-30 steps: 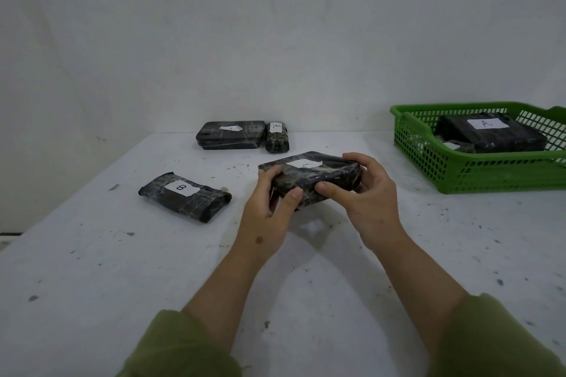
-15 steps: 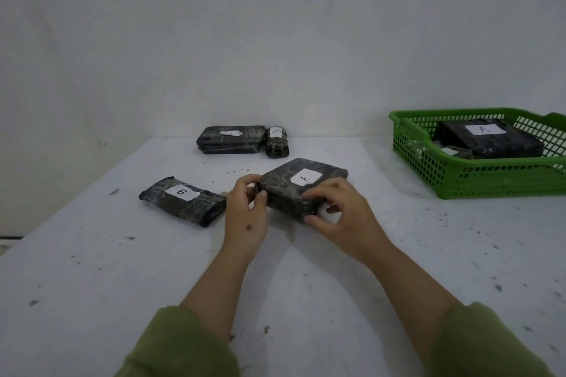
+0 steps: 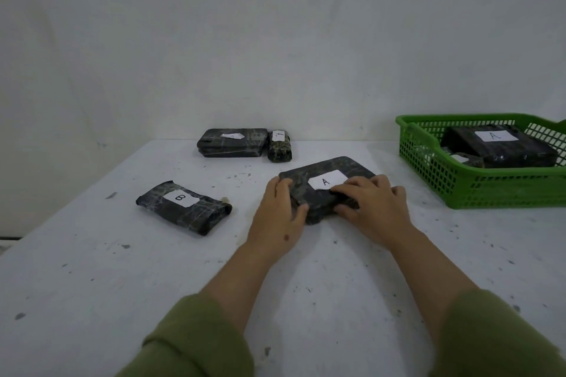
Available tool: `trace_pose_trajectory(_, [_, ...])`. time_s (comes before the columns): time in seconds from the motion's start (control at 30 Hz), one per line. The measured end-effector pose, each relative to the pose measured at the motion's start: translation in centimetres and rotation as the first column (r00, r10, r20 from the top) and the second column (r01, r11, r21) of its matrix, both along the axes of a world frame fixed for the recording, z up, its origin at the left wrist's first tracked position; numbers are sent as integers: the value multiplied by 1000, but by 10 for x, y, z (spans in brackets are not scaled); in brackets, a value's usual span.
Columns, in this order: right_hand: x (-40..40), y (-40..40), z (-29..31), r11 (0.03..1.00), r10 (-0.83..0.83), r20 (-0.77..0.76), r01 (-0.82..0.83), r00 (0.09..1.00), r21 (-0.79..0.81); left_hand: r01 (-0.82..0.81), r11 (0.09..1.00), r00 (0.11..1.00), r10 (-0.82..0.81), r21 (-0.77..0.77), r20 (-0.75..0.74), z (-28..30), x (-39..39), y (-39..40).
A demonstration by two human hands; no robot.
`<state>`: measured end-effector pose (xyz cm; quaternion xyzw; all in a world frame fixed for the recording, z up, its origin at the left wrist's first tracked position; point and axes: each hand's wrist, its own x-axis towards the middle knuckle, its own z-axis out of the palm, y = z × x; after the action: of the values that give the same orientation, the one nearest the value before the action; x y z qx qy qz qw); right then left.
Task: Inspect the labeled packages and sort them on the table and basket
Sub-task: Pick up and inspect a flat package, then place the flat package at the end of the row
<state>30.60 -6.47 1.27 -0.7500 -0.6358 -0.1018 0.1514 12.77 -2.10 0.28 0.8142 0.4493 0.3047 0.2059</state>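
Closest in, two olive-green sleeves (image 3: pixel 196 337) reach out over a white table (image 3: pixel 92 300), its top scuffed and flecked with dark specks and small marks. Left hand (image 3: pixel 280 217) grips the near-left corner of a dark wrapped package marked A (image 3: pixel 324 182), thumb on the front edge, fingers curled over the left side. Right hand (image 3: pixel 372 206) holds the same package from the right, fingers bent over the top and touching the white label, thumb against the near edge. The package sits at the table's middle; cannot tell whether it rests flat or is lifted a little.

Left of it, apart from the hands, a package marked B (image 3: pixel 183 206) lies flat on the table, turned at an angle. Far right, a green mesh basket (image 3: pixel 490 190) stands on the table, holding a large package labeled A (image 3: pixel 502 145) with a smaller dark one (image 3: pixel 462 159) beside it, label unreadable. At the back edge, a flat package (image 3: pixel 231 142) and a small narrow package (image 3: pixel 279 145) lie side by side, touching, labels too small to read. Behind everything, a plain off-white wall (image 3: pixel 275 40), lightly stained.
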Motion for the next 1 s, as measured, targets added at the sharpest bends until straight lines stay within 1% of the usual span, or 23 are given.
trace_pose_trajectory(0.03, [1, 6, -1, 999, -45, 18, 45, 999, 8, -13, 1000, 998, 13, -1, -65, -2, 4, 6])
trace_pose_trajectory(0.1, [8, 20, -5, 992, -123, 33, 122, 992, 15, -37, 999, 958, 24, -40, -285, -6, 12, 18])
trace_pose_trajectory(0.17, [17, 36, -11, 987, -158, 34, 158, 987, 10, -31, 994, 869, -26, -106, -494, -11, 18, 29])
trace_pose_trajectory(0.23, [26, 56, -13, 989, -149, 13, 149, 989, -3, -16, 990, 800, -73, -143, -596, -12, 25, 41])
trace_pose_trajectory(0.33, [35, 87, -12, 991, -131, -43, 129, 990, -30, 6, 987, 777, -105, -158, -621, -10, 31, 58])
trace_pose_trajectory(0.43, [43, 120, -13, 993, -115, -32, 114, 993, -39, 12, 988, 753, -111, -155, -649, -11, 33, 67])
trace_pose_trajectory(0.67, [47, 177, -12, 994, -82, -20, 80, 996, -74, -1, 988, 745, -103, -155, -659, -14, 33, 67])
trace_pose_trajectory(0.87, [43, 188, -18, 992, -88, 52, 93, 995, -87, -1, 989, 760, -95, -147, -643, -16, 33, 67])
trace_pose_trajectory(1.0, [40, 184, -16, 995, -65, 32, 67, 997, -71, 1, 989, 776, -95, -149, -624, -13, 32, 65])
